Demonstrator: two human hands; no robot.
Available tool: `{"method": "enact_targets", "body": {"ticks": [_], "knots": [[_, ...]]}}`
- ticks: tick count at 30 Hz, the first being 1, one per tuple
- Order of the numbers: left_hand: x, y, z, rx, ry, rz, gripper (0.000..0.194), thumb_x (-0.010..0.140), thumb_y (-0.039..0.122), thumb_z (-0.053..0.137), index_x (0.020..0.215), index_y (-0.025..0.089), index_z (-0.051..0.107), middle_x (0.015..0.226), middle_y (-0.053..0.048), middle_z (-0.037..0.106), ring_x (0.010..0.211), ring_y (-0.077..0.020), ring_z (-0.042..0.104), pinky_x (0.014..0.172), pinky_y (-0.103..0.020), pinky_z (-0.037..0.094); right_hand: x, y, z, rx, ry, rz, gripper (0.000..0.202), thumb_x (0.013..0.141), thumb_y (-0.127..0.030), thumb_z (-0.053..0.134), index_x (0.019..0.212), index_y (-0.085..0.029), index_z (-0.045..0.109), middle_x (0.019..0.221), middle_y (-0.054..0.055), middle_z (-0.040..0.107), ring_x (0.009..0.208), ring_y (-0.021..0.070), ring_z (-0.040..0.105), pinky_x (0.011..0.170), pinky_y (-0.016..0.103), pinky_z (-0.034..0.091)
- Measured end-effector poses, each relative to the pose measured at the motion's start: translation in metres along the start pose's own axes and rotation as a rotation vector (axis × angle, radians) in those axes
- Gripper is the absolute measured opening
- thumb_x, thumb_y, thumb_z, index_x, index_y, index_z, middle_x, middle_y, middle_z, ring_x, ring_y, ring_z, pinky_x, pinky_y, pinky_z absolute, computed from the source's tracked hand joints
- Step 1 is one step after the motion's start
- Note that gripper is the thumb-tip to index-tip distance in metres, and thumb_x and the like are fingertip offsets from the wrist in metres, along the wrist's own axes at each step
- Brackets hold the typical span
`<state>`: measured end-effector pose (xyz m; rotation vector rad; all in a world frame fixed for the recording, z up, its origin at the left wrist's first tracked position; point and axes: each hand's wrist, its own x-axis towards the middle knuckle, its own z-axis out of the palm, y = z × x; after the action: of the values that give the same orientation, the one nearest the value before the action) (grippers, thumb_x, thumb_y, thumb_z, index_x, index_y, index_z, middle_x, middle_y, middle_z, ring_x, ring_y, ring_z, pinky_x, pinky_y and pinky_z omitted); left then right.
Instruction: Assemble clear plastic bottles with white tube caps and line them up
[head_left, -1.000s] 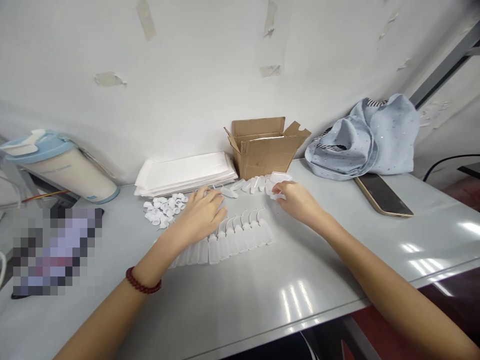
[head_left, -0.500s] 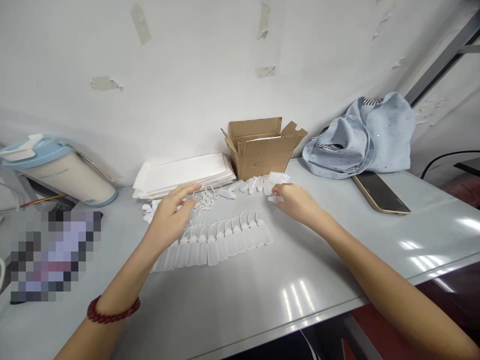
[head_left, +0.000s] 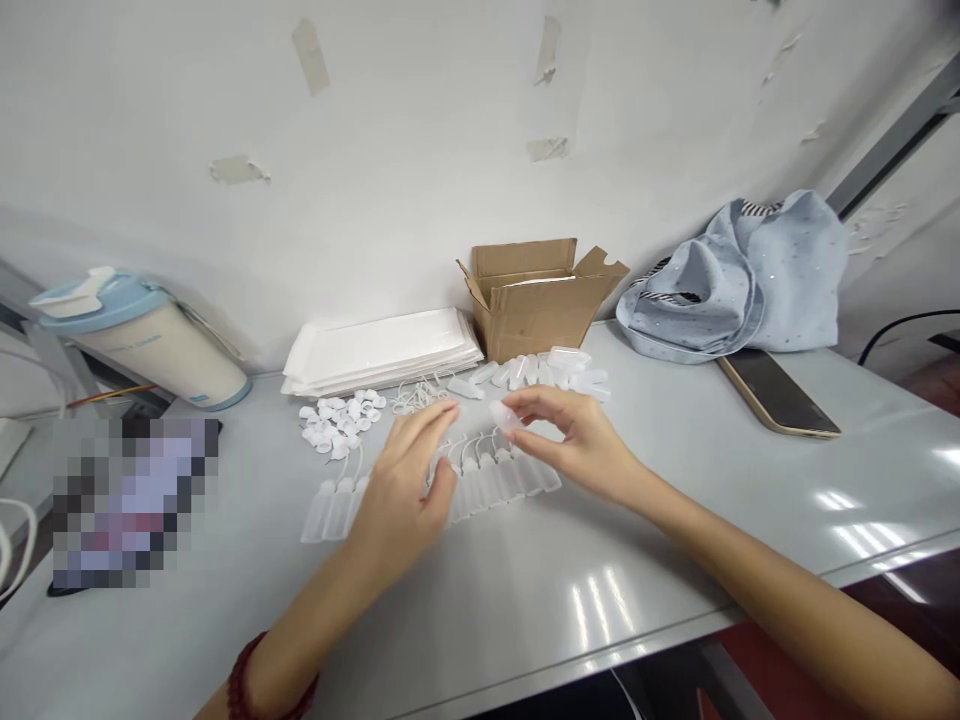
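Note:
Between thumb and fingers of my right hand [head_left: 566,435] is a small translucent plastic tube [head_left: 504,416], raised above the table and blurred. My left hand [head_left: 412,470] faces it, fingers stretched and thumb apart, with no held thing that I can make out. Beneath both hands runs a row of translucent tubes with white cord loops [head_left: 499,480], partly covered by my left hand. Loose tubes [head_left: 529,370] lie behind my right hand. Small white caps [head_left: 337,422] are heaped left of my left hand, beside a tangle of white cords [head_left: 412,397].
An opened cardboard box [head_left: 536,310] and a stack of white sheets [head_left: 382,350] stand against the wall. A phone [head_left: 780,395] and a blue cloth bag [head_left: 735,285] are at the right. Leftward are a tumbler [head_left: 165,345] and a pixelated item [head_left: 139,505].
My right hand has come left from the loose tubes with one tube in its fingers. My left hand has moved right, from beside the caps and cords to over the row. The view has shifted slightly.

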<state>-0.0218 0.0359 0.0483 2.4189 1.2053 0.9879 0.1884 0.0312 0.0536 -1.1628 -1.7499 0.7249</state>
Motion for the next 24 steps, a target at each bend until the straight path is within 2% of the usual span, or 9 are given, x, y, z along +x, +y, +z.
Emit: {"method": "enact_targets", "body": {"ticks": [2,6,14,18,24], "knots": [[-0.003,0.005,0.003,0.015,-0.004,0.066,0.046,0.086,0.011,0.036,0.129,0.018,0.051,0.13,-0.009,0.055,0.122,-0.0247,0.048,0.103,-0.044,0.043,-0.005,-0.007,0.006,0.095,-0.063,0.022,0.023,0.079,-0.021,0.066,0.102,-0.017,0.064,0.098,0.005,0.069,0.087,0.0163,0.064,0.082,0.032,0.052],[-0.005,0.01,0.003,0.005,-0.012,0.105,0.048,0.085,0.008,0.036,0.13,0.019,0.048,0.129,-0.009,0.055,0.12,-0.0243,0.049,0.101,-0.043,0.044,-0.007,-0.011,0.009,0.201,-0.142,0.112,0.026,0.08,-0.023,0.067,0.105,-0.017,0.063,0.101,0.006,0.069,0.089,0.0163,0.064,0.084,0.033,0.052],[-0.006,0.014,0.0,-0.088,-0.029,0.196,0.05,0.084,0.006,0.04,0.132,0.019,0.045,0.13,-0.011,0.054,0.122,-0.0243,0.048,0.101,-0.045,0.045,-0.004,-0.003,0.007,0.265,-0.111,0.166,0.033,0.078,-0.023,0.068,0.109,-0.015,0.061,0.098,0.006,0.067,0.086,0.0158,0.063,0.083,0.033,0.052],[-0.009,0.014,0.0,-0.107,-0.061,0.204,0.05,0.084,0.005,0.04,0.133,0.018,0.045,0.132,-0.01,0.053,0.126,-0.0206,0.047,0.105,-0.04,0.044,-0.005,-0.005,0.009,0.231,-0.143,0.127,0.033,0.08,-0.021,0.065,0.113,-0.015,0.062,0.1,0.007,0.068,0.086,0.0166,0.062,0.082,0.034,0.051],[-0.011,0.014,0.001,-0.106,-0.016,0.264,0.048,0.084,0.003,0.042,0.132,0.012,0.046,0.133,-0.011,0.053,0.126,-0.0169,0.047,0.107,-0.03,0.042,-0.006,-0.008,0.009,0.214,-0.121,0.102,0.03,0.08,-0.017,0.064,0.11,-0.016,0.065,0.102,0.006,0.068,0.09,0.0179,0.063,0.083,0.035,0.051]]}}
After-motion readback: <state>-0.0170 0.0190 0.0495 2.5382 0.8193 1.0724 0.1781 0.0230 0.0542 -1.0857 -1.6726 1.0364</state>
